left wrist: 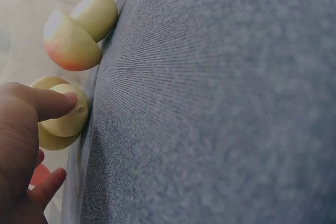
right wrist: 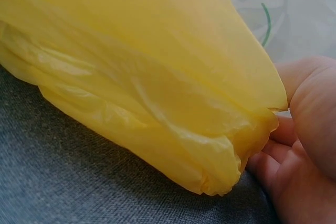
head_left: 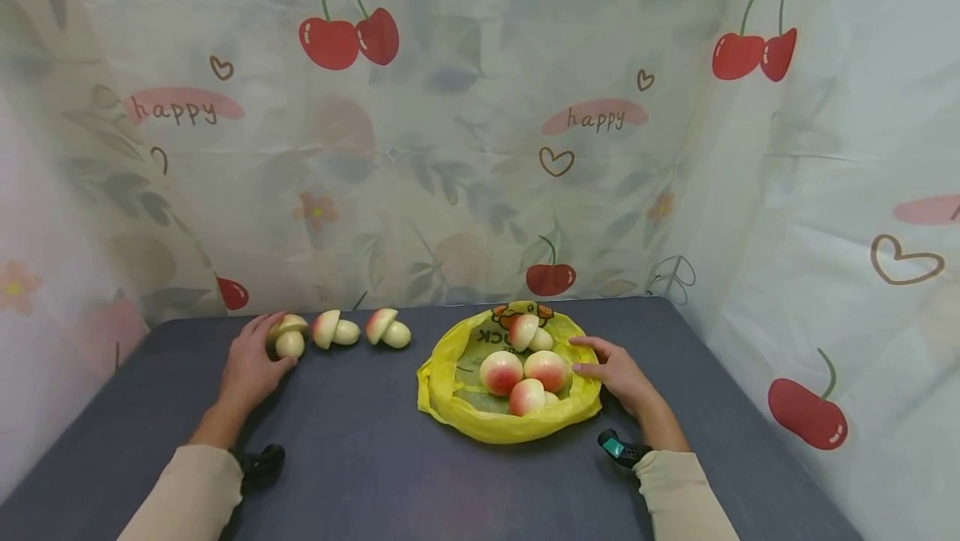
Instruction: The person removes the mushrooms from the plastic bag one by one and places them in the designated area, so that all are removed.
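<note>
At the table's back left, my left hand [head_left: 251,364] grips a toy mushroom [head_left: 289,345], cream-coloured with a rounded cap. In the left wrist view the thumb lies across the mushroom's stem end [left wrist: 68,121]; part of the other fingers is hidden. Two more mushrooms with pink-tinged caps lie to its right, one nearer [head_left: 335,330] and one farther [head_left: 388,329]. My right hand [head_left: 628,381] pinches the right rim of a yellow plastic bag [head_left: 506,431], thumb inside and fingers outside. The bag stands open with its rim rolled down, and several mushrooms [head_left: 547,370] lie in it.
Everything sits on a dark grey cloth-covered table [head_left: 345,458]. Behind it and along the sides hangs a pale curtain [head_left: 465,107] printed with cherries and hearts. Dark bands are on both wrists, the right one with a small screen [head_left: 613,446].
</note>
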Demonstrator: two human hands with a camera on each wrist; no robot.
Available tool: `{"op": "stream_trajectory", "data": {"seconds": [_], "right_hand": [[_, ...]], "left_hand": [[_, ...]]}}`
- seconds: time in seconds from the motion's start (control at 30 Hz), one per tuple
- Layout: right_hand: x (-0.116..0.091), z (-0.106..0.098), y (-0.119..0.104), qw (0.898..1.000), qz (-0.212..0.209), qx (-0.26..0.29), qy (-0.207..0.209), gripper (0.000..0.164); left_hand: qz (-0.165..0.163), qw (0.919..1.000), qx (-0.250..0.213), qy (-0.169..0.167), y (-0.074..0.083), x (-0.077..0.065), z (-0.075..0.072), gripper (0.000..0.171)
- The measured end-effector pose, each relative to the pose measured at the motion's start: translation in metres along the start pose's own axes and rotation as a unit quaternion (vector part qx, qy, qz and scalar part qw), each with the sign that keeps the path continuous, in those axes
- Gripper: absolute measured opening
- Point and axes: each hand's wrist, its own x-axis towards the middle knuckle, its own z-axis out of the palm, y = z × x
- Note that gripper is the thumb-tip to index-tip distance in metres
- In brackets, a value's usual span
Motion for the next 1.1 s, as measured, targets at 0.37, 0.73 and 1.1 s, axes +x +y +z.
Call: {"op": "stream_trajectory", "data": {"seconds": [0.37,0.73,1.1], "right_hand": [[0.0,-0.001,-0.001,1.0,0.0,0.003,0.0,0.051],[0.0,0.0,0.002,1.0,0.0,-0.001,0.0,0.053],[-0.002,0.0,-0.001,1.0,-0.006,0.0,0.0,0.052]], "left_hand": [[-0.003,0.9999,-0.01,0.003,0.009,-0.005,-0.008,0.07],[0.038,0.9982,-0.037,0.026,0.023,-0.013,-0.016,0.062],[0.086,0.9916,-0.089,0.039,0.05,-0.02,-0.012,0.05]]}}
